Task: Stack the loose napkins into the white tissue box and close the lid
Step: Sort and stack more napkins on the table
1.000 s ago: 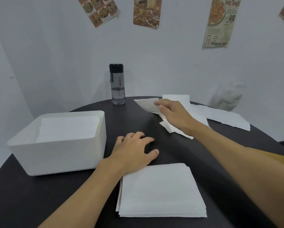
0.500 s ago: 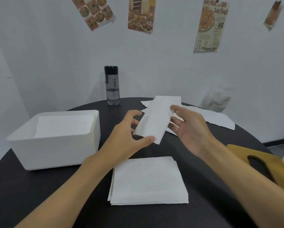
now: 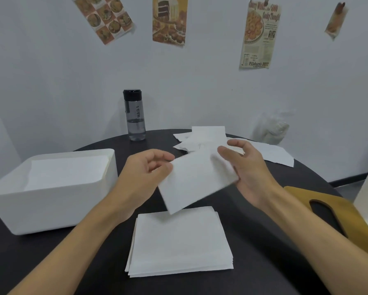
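A single white napkin (image 3: 194, 182) hangs in the air above the table, held between both hands. My left hand (image 3: 142, 173) pinches its left edge and my right hand (image 3: 249, 167) grips its right edge. Below it lies a neat stack of folded napkins (image 3: 180, 241) near the front of the table. Loose napkins (image 3: 202, 138) are scattered at the back, more of them (image 3: 272, 154) behind my right hand. The open white tissue box (image 3: 51, 201) stands at the left with napkins inside. A tan wooden lid (image 3: 336, 209) with a slot lies at the right edge.
A dark water bottle (image 3: 135, 116) stands at the back of the round black table (image 3: 264, 262). A crumpled clear plastic bag (image 3: 270, 128) sits against the wall at the back right. Posters hang on the white wall.
My right hand lifted a napkin off the loose pile and brought it toward me. My left hand rose from the table and took its other edge; the napkin now hangs wider and lower.
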